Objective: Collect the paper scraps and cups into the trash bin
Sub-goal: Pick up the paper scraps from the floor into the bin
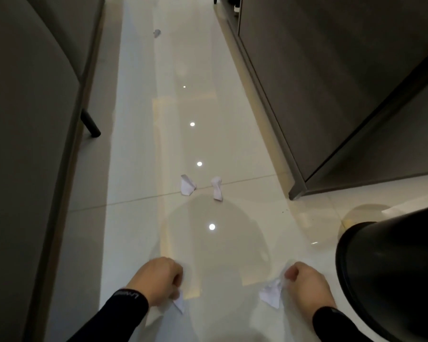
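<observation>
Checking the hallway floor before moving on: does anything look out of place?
Yes. Two crumpled paper scraps lie mid-floor ahead, and a small grey object, too blurred to identify, lies farther down.

- The scene is dimly and evenly lit from overhead; a row of small round ceiling lights is mirrored as bright dots along the glossy floor [139, 218].
- A broad, soft shadow of the person's head and shoulders is cast on the tiles ahead of the hands.
- The grey cabinet [331, 82] and the chair [22, 144] are left murky and low in contrast.
- Straight edges are bowed outward near the borders by the wide-angle lens.
- Slight softness and compression blur are seen throughout, most at the distant scrap [157, 33].
</observation>
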